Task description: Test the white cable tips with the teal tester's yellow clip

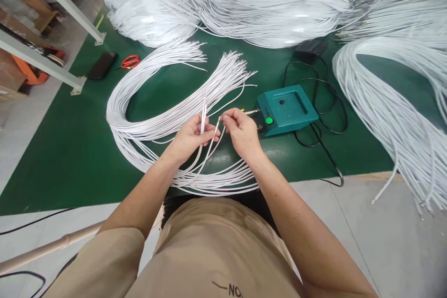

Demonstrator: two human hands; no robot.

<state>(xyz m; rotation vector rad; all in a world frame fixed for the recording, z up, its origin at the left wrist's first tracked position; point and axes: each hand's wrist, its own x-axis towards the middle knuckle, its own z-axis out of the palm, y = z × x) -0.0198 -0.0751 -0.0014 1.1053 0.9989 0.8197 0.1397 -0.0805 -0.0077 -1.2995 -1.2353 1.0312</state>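
Note:
Several white wires (203, 118) stand up between the thumb and fingers of my left hand (195, 136), which is closed around them. My right hand (241, 131) is pinched at the tip of a single white wire (213, 136); the exact contact at its fingertips is too small to make out. Behind and under my hands, a curved bundle of white wires (146, 123) lies on the green table (80, 149), its cut ends fanned toward the upper right. A teal box (288, 111) with a green button sits just right of my right hand, metal rods pointing toward that hand.
Large white wire bundles (279, 11) line the back, and another wire bundle (394, 102) hangs over the right edge. Red-handled scissors (130, 61) and a dark flat object (102, 65) lie at the left. A black cable (326, 149) loops behind the box.

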